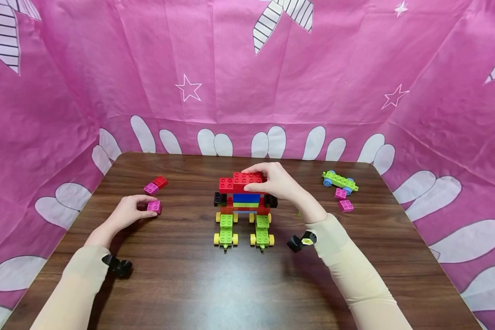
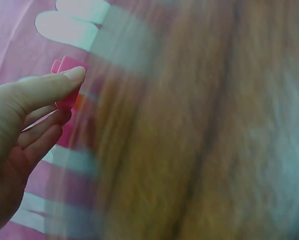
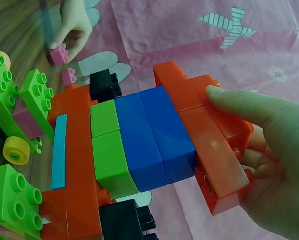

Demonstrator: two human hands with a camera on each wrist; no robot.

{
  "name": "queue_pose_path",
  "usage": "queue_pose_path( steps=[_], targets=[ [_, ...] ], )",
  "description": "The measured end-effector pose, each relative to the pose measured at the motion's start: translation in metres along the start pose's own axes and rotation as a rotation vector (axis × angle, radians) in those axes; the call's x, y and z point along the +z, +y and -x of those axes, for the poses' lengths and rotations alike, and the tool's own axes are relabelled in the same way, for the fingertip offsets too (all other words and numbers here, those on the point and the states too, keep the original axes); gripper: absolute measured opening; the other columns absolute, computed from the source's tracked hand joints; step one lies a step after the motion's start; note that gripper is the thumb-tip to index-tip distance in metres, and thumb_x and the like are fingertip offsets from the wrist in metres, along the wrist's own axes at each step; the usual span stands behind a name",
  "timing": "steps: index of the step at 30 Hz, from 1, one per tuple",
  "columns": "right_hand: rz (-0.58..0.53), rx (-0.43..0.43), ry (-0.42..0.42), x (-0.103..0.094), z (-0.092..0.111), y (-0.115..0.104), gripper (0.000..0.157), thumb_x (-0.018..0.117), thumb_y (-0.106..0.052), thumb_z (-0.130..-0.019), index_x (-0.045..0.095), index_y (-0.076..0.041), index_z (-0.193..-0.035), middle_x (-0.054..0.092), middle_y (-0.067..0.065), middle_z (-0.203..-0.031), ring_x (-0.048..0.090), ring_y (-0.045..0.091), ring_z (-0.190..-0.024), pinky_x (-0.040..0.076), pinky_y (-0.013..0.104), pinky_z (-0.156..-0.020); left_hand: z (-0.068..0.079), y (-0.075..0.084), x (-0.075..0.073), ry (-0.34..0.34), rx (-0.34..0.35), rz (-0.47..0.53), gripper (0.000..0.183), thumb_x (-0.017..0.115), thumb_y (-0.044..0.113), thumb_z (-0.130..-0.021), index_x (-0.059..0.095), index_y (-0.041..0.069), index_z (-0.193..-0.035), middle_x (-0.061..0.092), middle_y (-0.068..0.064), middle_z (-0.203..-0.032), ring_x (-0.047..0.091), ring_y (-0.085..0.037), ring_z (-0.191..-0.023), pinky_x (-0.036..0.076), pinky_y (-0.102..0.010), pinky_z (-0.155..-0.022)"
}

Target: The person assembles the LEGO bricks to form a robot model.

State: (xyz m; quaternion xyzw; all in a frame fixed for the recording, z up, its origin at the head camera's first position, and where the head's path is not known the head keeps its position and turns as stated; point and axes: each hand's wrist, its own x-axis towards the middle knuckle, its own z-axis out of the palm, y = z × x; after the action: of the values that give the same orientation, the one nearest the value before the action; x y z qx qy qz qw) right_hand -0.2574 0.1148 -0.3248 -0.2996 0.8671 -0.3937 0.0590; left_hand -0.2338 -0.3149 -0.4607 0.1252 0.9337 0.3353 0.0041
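Note:
My left hand (image 1: 125,213) pinches a pink toy brick (image 1: 154,206) between thumb and fingers at the table's left side. In the left wrist view the thumb lies across that pink brick (image 2: 69,90). Mid-table stands a toy brick figure: two green wheel bases (image 1: 226,236) with yellow wheels below, then red bricks, a lime and blue middle (image 1: 246,198), and black bricks (image 1: 220,199) at both sides. At its top, my right hand (image 1: 278,181) grips the uppermost red brick (image 1: 247,179), thumb in front and fingers behind. Those fingers are partly hidden by the brick.
Beyond the left hand lie another pink brick (image 1: 151,188) and a red brick (image 1: 160,182), touching. At the right back is a green wheel base (image 1: 340,181) with blue wheels, near two pink bricks (image 1: 346,206). A pink patterned cloth (image 1: 239,68) hangs behind the table (image 1: 181,275).

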Motion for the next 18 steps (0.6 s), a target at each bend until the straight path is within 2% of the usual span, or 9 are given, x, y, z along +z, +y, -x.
queue_pose_path(
  steps=[6,11,13,15,18],
  targets=[
    [0.044,-0.001,-0.022,-0.002,-0.003,-0.002,0.039,0.078,-0.024,-0.081,0.069,-0.008,-0.116,0.073,0.004,-0.096,0.058,0.015,-0.07,0.05,0.029,-0.065,-0.006,0.021,-0.003,-0.001,0.026,0.028,0.047,0.079,0.028,-0.081,0.067,0.0,-0.116,0.068,-0.02,-0.112,0.064,-0.033,-0.102,0.051,-0.046,-0.088],
    [0.096,-0.009,-0.048,-0.006,-0.004,-0.005,0.039,0.078,-0.026,-0.081,0.07,-0.01,-0.116,0.072,0.002,-0.099,0.059,0.014,-0.078,0.051,0.03,-0.071,-0.017,0.044,-0.004,0.02,0.087,0.049,0.044,0.081,0.023,-0.079,0.068,0.0,-0.115,0.069,-0.018,-0.109,0.064,-0.028,-0.1,0.052,-0.04,-0.086],
    [0.116,-0.024,-0.054,-0.007,-0.004,-0.007,0.039,0.078,-0.026,-0.081,0.07,-0.01,-0.115,0.072,0.002,-0.101,0.058,0.014,-0.079,0.05,0.029,-0.071,-0.021,0.053,-0.003,0.031,0.119,0.054,0.043,0.081,0.02,-0.077,0.068,0.001,-0.114,0.07,-0.016,-0.107,0.063,-0.026,-0.099,0.052,-0.042,-0.087],
    [0.132,-0.04,-0.059,-0.008,-0.004,-0.008,0.04,0.079,-0.026,-0.08,0.07,-0.009,-0.115,0.072,0.003,-0.102,0.055,0.014,-0.078,0.048,0.028,-0.069,-0.025,0.062,-0.003,0.038,0.145,0.06,0.043,0.082,0.017,-0.077,0.068,0.0,-0.113,0.071,-0.015,-0.105,0.063,-0.026,-0.098,0.051,-0.049,-0.087],
    [0.138,-0.056,-0.067,-0.01,-0.005,-0.011,0.042,0.08,-0.025,-0.079,0.069,-0.008,-0.116,0.071,0.004,-0.107,0.053,0.016,-0.076,0.045,0.028,-0.065,-0.03,0.076,-0.003,0.052,0.178,0.067,0.042,0.082,0.015,-0.076,0.068,0.0,-0.113,0.071,-0.015,-0.104,0.064,-0.025,-0.097,0.051,-0.049,-0.087]
  ],
)
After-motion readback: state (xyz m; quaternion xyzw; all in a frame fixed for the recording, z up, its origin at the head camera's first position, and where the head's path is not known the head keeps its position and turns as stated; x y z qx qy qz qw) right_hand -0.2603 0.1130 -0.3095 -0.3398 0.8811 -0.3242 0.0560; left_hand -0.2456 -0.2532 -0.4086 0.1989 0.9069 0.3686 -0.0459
